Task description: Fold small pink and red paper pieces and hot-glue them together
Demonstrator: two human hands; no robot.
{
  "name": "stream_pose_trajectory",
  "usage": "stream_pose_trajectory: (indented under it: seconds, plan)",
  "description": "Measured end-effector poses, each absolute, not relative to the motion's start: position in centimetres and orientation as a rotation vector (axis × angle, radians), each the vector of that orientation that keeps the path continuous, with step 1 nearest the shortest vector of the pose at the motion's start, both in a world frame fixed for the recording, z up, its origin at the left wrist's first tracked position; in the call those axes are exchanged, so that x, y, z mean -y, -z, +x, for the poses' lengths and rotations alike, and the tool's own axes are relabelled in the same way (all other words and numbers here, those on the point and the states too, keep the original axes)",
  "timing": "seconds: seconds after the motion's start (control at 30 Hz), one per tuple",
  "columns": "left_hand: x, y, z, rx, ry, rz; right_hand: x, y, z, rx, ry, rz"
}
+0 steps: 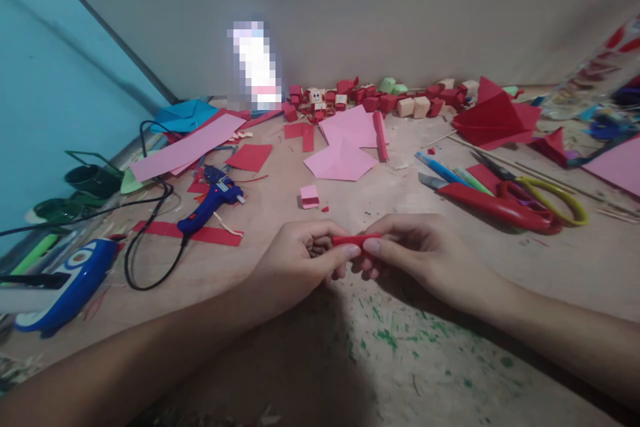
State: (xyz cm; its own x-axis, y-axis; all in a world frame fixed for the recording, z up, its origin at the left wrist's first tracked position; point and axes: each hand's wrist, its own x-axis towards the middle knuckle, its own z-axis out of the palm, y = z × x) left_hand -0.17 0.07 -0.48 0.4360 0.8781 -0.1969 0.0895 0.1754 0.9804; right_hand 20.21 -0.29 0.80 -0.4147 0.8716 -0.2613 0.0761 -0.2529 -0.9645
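Observation:
Both my hands meet at the middle of the table, just above its surface. My left hand [300, 260] and my right hand [415, 257] are both closed in a pinch on a small folded red paper piece [356, 239], thumbs pressed together on it. A small pink paper cube [309, 196] lies just beyond my left hand. Pink paper sheets [345, 147] lie farther back.
A blue glue gun [210, 203] with a black cord lies at the left on a red strip. Scissors [537, 197], a red cutter [493, 205] and pens lie at the right. Many red and tan paper cubes [380, 99] line the back wall. A blue stapler-like tool [70, 283] sits far left.

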Motion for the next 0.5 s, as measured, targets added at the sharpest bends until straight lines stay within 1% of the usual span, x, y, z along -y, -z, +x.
stream_pose_trajectory:
  seconds: [0.37,0.5]
  plan:
    - [0.06,0.08,-0.20,-1.030,-0.683,1.320,0.34,-0.56,20.36,1.360,-1.735,-1.194]
    - [0.03,0.20,-0.46,-1.015,-0.705,1.309,0.52,-0.40,20.33,1.257,-1.766,-1.192]
